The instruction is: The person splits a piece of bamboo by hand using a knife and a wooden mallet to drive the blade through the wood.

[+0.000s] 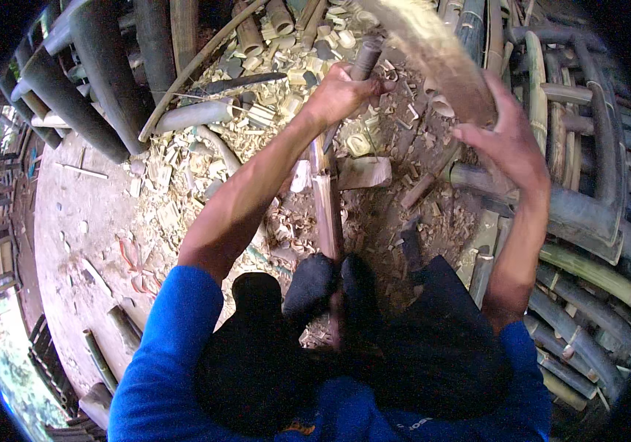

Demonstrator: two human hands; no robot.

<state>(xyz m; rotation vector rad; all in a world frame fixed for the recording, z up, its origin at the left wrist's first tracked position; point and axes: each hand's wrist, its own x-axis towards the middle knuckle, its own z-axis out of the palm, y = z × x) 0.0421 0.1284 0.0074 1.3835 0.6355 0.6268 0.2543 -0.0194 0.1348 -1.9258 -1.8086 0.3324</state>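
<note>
My left hand (341,96) is closed around a chisel (365,60), whose ribbed round grip rises above the fist. Below the fist, its dark narrow blade comes down beside the upper end of a brown length of bamboo (326,214). That piece runs toward me between my dark-covered feet (309,283). In my right hand (507,140) is a thick wooden club (448,66), raised at the upper right, its far end pale, worn and smeared by motion. Thumb and fingers wrap its near end. A pale wooden block (363,172) lies just right of the bamboo's upper end.
Pale shavings and chips (175,173) litter the ground. Bamboo frames (581,199) crowd the right side, with stacked poles (588,317) below them. Large dark bamboo pieces (102,81) stand at the upper left. A dark tool-like object (410,247) lies near my right knee.
</note>
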